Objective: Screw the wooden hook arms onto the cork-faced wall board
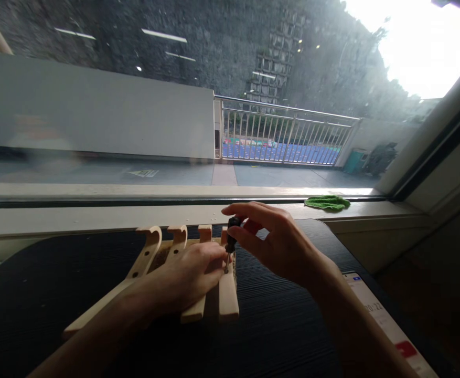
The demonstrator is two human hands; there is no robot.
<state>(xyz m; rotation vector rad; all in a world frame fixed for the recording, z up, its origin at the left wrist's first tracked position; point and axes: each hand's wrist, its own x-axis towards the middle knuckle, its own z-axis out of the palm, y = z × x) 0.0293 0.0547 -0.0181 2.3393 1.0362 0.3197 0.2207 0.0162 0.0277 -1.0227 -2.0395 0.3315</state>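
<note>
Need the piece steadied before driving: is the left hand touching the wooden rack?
Touching. The head view shows the left hand lying directly on the wooden rack, across its slats.

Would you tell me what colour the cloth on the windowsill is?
The cloth is green; head view.

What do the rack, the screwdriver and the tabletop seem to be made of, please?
Rack: pale, matte wood, seemingly unvarnished; grain shows faintly.
Screwdriver: dark handle, probably plastic; thin shaft looks metal, too small to be sure.
Tabletop: black, finely ribbed, low sheen; laminate or a mat, unclear.
</note>
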